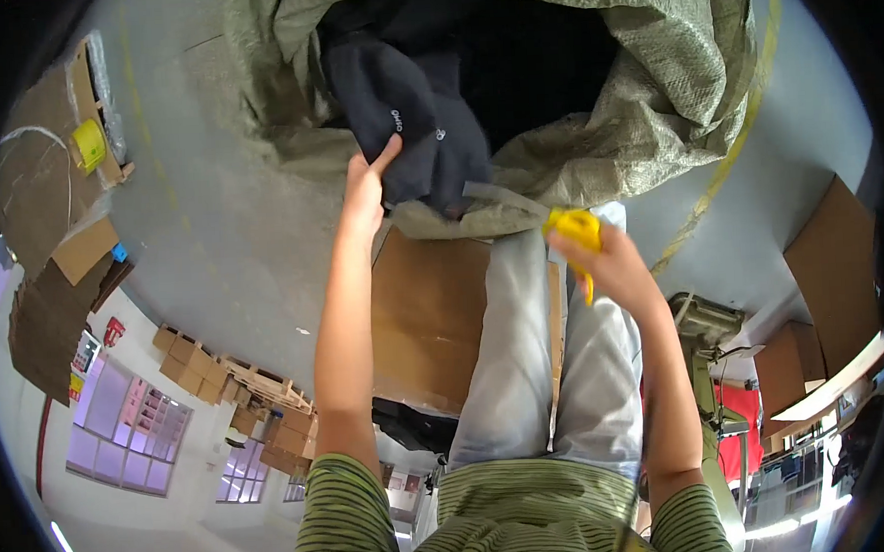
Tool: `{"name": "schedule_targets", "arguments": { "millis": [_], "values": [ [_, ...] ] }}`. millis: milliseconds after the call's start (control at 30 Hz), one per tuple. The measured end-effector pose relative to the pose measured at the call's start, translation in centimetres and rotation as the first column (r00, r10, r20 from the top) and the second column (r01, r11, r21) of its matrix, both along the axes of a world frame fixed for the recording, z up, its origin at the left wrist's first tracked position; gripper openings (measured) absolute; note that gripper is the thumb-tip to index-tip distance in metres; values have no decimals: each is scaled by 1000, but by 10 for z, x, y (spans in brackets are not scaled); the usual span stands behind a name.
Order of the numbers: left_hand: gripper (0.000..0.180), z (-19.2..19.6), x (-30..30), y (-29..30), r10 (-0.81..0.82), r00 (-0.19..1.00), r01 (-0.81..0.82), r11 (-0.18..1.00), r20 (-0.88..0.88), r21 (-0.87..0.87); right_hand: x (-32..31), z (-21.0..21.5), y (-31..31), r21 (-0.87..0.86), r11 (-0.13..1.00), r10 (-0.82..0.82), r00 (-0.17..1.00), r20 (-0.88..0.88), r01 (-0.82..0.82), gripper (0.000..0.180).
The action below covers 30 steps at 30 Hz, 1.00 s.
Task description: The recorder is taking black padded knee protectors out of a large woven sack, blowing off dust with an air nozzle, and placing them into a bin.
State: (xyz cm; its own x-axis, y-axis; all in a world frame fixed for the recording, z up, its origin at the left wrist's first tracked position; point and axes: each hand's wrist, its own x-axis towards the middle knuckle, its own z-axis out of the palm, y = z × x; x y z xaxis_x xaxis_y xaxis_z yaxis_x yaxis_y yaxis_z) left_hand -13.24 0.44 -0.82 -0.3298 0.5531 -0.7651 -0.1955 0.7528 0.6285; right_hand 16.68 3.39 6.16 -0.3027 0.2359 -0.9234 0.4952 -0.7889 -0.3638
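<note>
Near the middle, my left hand (pixel 367 192) is closed on the lower left edge of a dark navy cloth garment (pixel 411 119) with small white markings, the thumb lying on top. The garment hangs partly over the rim of a large olive woven sack (pixel 643 129), whose inside is too dark to make out. My right hand (pixel 609 264) is closed round the handles of yellow-handled scissors (pixel 576 229). Their pale, motion-blurred blades point left toward the garment's lower edge; whether they touch it I cannot tell.
A cardboard sheet (pixel 429 321) lies on the grey floor by my legs. At the left, a yellow tape roll (pixel 88 145) rests on cardboard. Stacked boxes (pixel 191 366) and wooden pallets stand farther off. Cardboard boxes (pixel 791 359) and an olive machine (pixel 705 319) are at the right.
</note>
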Motion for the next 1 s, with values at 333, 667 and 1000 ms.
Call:
{"name": "schedule_targets", "arguments": {
  "millis": [333,667,1000],
  "values": [
    [50,39,9,-41,479,806,-495,868,348,-49,-23,12,5,138,965,209,973,101,-221,48],
    [38,15,11,-85,468,693,-508,857,548,-89,-18,14,8,103,995,-5,999,33,2,40],
    [41,42,-9,-95,451,875,-383,868,179,-315,-13,12,-17,91,978,181,981,74,-188,48]
  ]
}}
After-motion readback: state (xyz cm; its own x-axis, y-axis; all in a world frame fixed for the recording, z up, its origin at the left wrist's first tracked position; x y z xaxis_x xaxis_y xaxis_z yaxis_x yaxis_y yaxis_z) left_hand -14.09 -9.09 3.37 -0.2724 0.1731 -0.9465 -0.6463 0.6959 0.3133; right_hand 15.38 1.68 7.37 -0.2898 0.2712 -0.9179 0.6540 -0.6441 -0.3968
